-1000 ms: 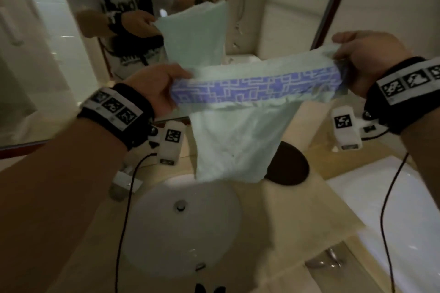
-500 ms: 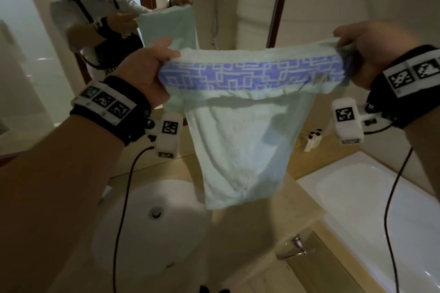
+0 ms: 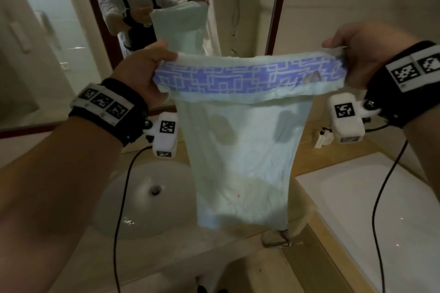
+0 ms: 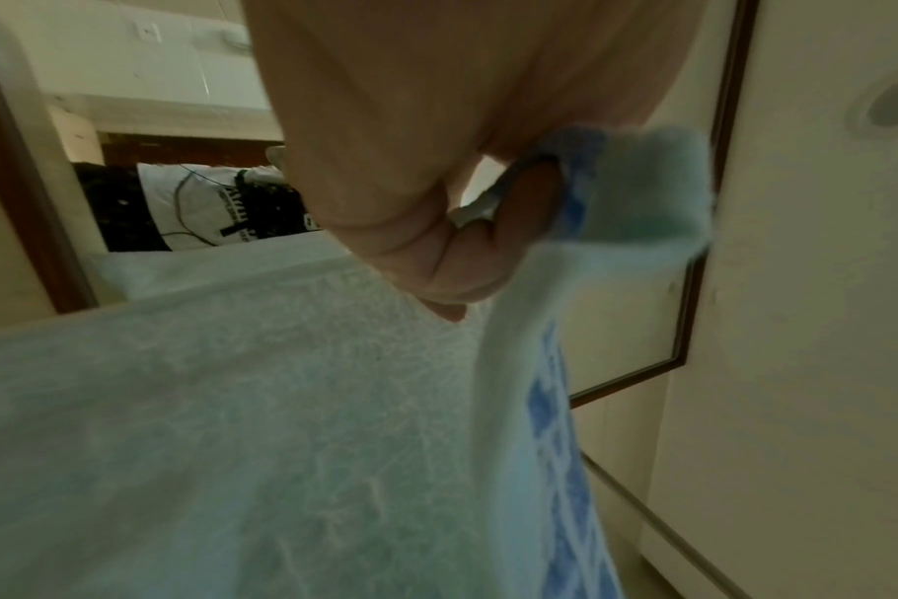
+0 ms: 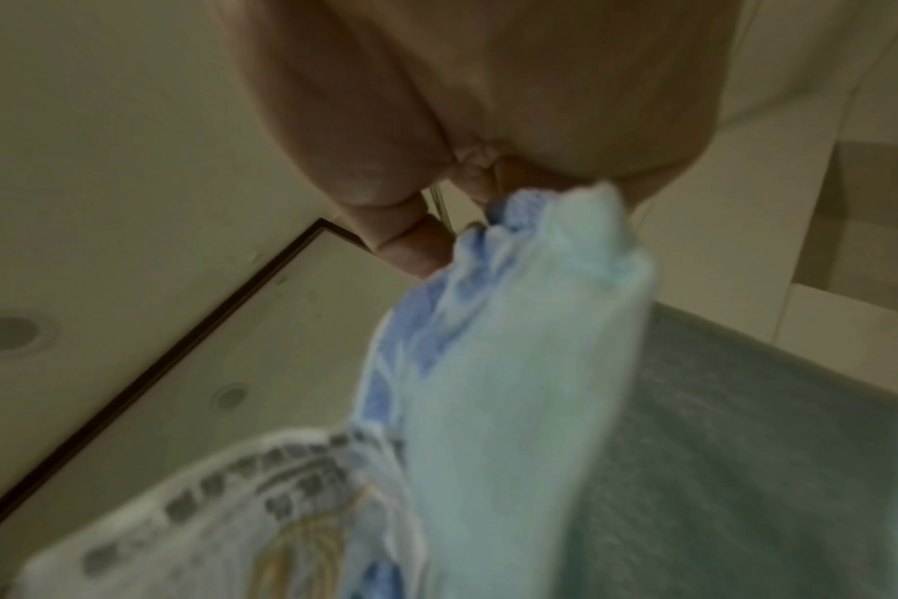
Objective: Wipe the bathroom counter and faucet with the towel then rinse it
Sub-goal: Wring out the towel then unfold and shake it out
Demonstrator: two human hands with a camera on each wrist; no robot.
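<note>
A pale green towel (image 3: 240,150) with a purple patterned band hangs spread in the air above the beige counter (image 3: 166,259). My left hand (image 3: 152,74) pinches its top left corner and my right hand (image 3: 350,54) pinches the top right corner. In the left wrist view my left hand (image 4: 493,227) has its fingers curled round the folded towel (image 4: 283,425) edge. My right hand (image 5: 467,210) in the right wrist view grips the bunched towel (image 5: 514,364) corner. The round white sink (image 3: 142,197) lies below left of the towel. The faucet is hidden.
A mirror (image 3: 166,7) behind the counter reflects the person and the towel. A white bathtub (image 3: 357,197) lies at the right, with a metal tap (image 3: 281,238) at its near corner. Small white bottles (image 3: 321,138) stand at the counter's back right. Cables hang from both wrists.
Both hands have raised the towel and pulled it wider apart, so it hangs spread higher above the counter. The view has swung right, toward the bathtub.
</note>
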